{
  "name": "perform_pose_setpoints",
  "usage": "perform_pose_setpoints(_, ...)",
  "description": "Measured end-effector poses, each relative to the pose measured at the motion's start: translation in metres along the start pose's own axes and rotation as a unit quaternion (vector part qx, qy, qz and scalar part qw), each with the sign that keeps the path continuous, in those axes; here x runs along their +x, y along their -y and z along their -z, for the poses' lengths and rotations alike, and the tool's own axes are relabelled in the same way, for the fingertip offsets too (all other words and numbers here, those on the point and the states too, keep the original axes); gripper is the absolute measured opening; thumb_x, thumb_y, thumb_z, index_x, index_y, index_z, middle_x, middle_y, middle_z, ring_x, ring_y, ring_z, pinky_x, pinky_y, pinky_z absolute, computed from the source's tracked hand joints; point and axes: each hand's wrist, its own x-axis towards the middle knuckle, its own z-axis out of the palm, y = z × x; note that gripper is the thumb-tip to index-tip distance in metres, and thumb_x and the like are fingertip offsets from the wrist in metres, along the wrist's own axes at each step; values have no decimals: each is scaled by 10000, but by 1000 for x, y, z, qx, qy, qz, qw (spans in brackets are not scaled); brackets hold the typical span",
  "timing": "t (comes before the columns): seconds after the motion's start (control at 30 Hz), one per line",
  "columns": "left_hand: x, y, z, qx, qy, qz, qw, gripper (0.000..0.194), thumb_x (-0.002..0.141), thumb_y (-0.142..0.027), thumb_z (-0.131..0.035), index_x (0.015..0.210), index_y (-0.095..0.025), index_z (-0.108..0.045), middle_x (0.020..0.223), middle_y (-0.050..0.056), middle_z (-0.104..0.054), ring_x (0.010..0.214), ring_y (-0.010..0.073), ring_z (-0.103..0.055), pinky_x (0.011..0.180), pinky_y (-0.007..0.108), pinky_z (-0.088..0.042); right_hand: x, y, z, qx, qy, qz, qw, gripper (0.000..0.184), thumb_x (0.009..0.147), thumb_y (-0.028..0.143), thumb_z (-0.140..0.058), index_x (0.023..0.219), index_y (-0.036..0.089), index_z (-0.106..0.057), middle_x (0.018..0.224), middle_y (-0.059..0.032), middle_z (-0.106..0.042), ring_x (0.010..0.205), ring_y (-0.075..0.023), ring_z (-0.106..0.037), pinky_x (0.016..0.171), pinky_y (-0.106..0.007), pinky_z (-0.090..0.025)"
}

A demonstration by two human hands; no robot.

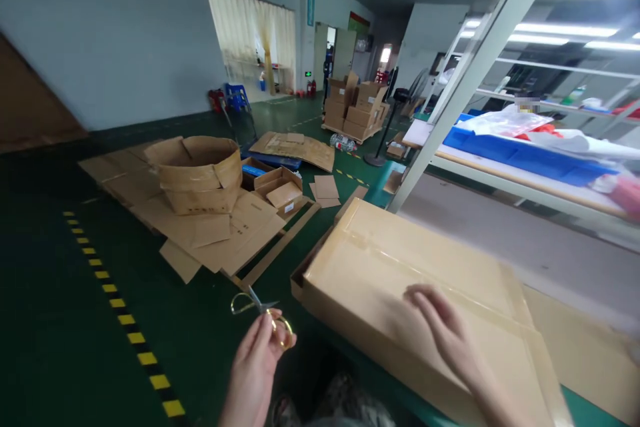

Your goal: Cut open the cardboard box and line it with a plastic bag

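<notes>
My left hand [257, 357] holds a small pair of gold-handled scissors [260, 312] out over the green floor, left of the table's edge. My right hand [445, 333] rests flat, fingers spread, on the taped top of a large sealed cardboard box [400, 260]. The box lies on the table in front of me and overhangs its near edge. A strip of clear tape runs along the box's top and corners.
Flattened cardboard and open cartons [200, 177] litter the green floor to the left, beside a yellow-black floor line [117, 303]. A pallet of stacked boxes [355, 110] stands farther back. A white shelf frame [475, 73] and a blue tray [525, 153] are on the right.
</notes>
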Motion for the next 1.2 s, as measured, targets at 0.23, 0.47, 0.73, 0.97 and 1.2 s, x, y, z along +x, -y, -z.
perform_pose_setpoints(0.23,38,-12,13,16,-80,30,996,463,624,-516,-847,895,-180,-678,577,-52,-469,586,143,-548,508,231,-462,63,-38,8,-314,-6,29,949,521,904,518,-415,1226,129,-541,1290,-191,-585,1203,-351,-530,1034,-507,-394)
perform_pose_setpoints(0.47,86,-13,9,102,-125,26,987,636,544,-605,-844,956,-156,-663,569,-55,-488,571,159,-575,436,202,-397,85,-12,-5,-328,28,-52,943,467,905,626,-381,997,234,-617,1032,-109,-682,965,-320,-617,867,-472,-436)
perform_pose_setpoints(0.73,200,-31,-5,464,107,-172,862,434,926,-534,-493,874,-159,-705,698,31,-611,640,177,-600,535,246,-439,123,11,-44,-316,35,-127,940,557,928,658,-329,676,240,-598,757,-62,-675,713,-254,-632,664,-344,-416)
perform_pose_setpoints(0.97,300,-57,-76,524,418,-311,674,359,986,-390,-464,790,-183,-681,701,17,-568,741,169,-547,697,279,-412,134,23,-100,-337,-149,-120,922,545,950,575,-387,573,213,-542,586,-36,-582,557,-185,-548,572,-304,-352)
perform_pose_setpoints(1.2,337,-57,-153,486,623,-414,452,382,953,-428,-530,681,-198,-669,682,25,-550,730,187,-488,598,318,-301,134,15,-117,-393,-238,-122,880,495,971,469,-356,543,227,-407,578,-29,-528,595,-178,-494,657,-329,-326)
